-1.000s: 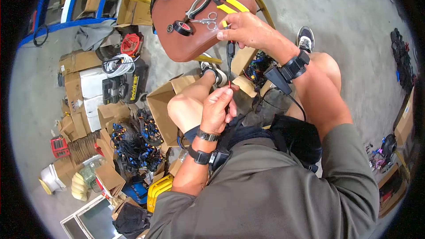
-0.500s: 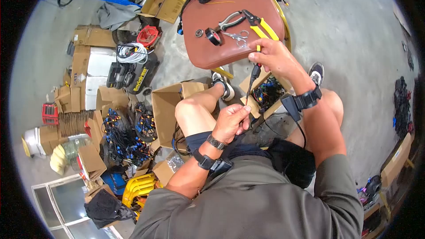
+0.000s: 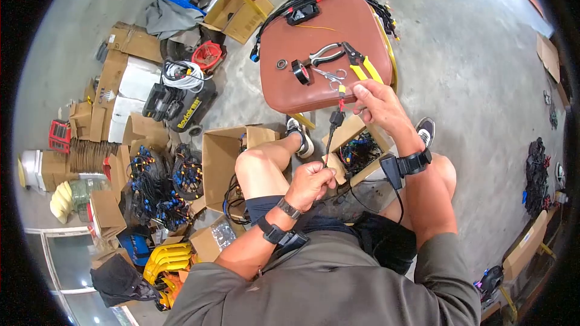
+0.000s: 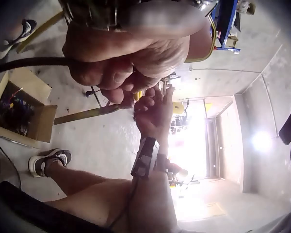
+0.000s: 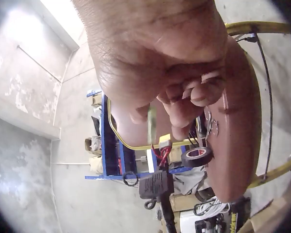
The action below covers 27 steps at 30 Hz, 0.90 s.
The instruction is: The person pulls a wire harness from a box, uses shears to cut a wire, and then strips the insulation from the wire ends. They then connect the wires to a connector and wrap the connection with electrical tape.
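My right hand (image 3: 357, 93) pinches the yellow tip (image 3: 341, 90) of a thin cable, just off the front edge of a brown chair seat (image 3: 290, 36). Short red wires and a black connector (image 3: 334, 118) hang below that tip. The black cable runs down to my left hand (image 3: 325, 173), which grips it above my left knee. In the right wrist view the pale tip (image 5: 152, 124) sticks out from my curled fingers (image 5: 184, 97), with the black connector (image 5: 157, 184) beneath. The left wrist view has my fingers (image 4: 116, 73) curled round the black cable (image 4: 29, 63).
On the seat lie a black tape roll (image 3: 300, 72), pliers (image 3: 326, 54), scissors (image 3: 331, 76), yellow-handled strippers (image 3: 364, 67) and a black wire harness (image 3: 314, 5). An open box of connectors (image 3: 356, 148) sits between my feet. Cardboard boxes (image 3: 220, 157) and cable bundles (image 3: 160, 187) crowd the floor at left.
My right hand has drawn back from the tools on the seat to its front edge, still holding the cable tip. The left hand keeps its grip lower on the cable. The head view has shifted.
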Tool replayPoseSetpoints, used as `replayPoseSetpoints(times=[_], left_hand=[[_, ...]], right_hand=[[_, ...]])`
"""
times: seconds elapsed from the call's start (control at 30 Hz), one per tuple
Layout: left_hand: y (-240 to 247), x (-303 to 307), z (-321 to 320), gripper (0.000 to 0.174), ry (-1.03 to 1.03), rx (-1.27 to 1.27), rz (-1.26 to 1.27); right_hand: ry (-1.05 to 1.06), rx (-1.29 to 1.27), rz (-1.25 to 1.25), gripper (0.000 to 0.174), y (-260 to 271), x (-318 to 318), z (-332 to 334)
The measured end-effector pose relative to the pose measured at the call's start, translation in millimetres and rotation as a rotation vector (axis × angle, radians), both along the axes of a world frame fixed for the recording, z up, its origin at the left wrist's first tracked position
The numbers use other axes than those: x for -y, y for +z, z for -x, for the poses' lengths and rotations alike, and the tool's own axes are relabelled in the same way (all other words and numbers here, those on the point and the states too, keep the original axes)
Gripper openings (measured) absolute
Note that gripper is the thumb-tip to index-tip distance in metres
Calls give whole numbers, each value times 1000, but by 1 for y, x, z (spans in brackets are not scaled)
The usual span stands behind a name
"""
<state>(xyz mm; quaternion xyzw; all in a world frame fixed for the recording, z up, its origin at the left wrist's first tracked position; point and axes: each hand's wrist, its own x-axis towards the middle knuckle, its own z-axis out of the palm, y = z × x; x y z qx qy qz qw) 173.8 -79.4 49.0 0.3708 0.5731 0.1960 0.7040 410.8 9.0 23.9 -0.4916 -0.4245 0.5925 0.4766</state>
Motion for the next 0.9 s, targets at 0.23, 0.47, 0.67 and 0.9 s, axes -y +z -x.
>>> replayPoseSetpoints(times=[0.23, 0.47, 0.67, 0.9], left_hand=[[-1, -1, 5, 22, 13, -27, -52], [-9, 1, 8, 21, 29, -22, -171], [-16, 2, 15, 11, 31, 61, -272], [5, 7, 32, 6, 97, 253, -378]], right_hand=[[-1, -96, -22, 46, -7, 0, -2], [-11, 27, 13, 41, -11, -4, 8], [61, 61, 36, 36, -26, -9, 13], [289, 195, 145, 26, -68, -13, 28]])
